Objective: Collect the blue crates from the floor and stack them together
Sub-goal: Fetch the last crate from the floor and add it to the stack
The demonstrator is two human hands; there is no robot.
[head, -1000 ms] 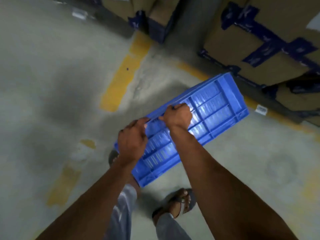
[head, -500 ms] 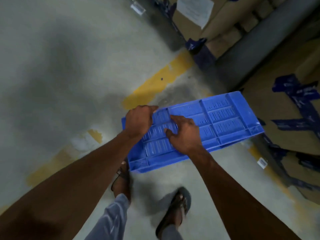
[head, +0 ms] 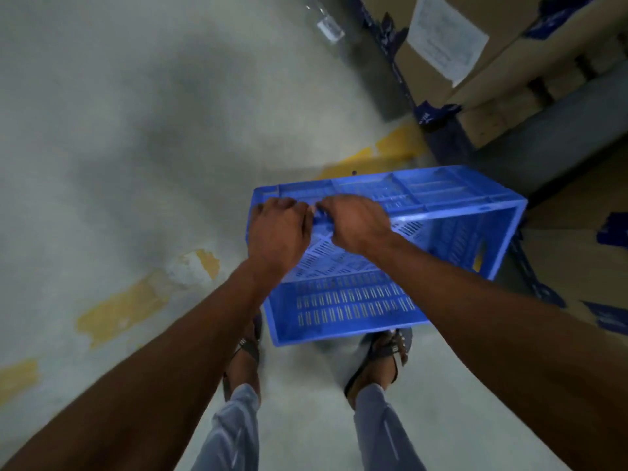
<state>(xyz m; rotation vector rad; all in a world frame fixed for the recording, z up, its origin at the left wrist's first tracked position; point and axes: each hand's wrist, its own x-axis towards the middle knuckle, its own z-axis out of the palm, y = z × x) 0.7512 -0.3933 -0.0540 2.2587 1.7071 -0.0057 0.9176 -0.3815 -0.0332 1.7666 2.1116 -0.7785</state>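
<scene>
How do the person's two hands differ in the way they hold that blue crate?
The left hand grips the blue crate nearer its corner, knuckles up; the right hand grips further along the same rim. The left arm comes in from the lower left, the right arm from the lower right. Both hands curl over the rim, almost touching.

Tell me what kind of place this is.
Probably a warehouse or stockroom: stacked cardboard boxes sealed with blue tape, one bearing a paper sheet, stand along a concrete floor with worn yellow line markings, and a person carries a blue plastic crate.
</scene>
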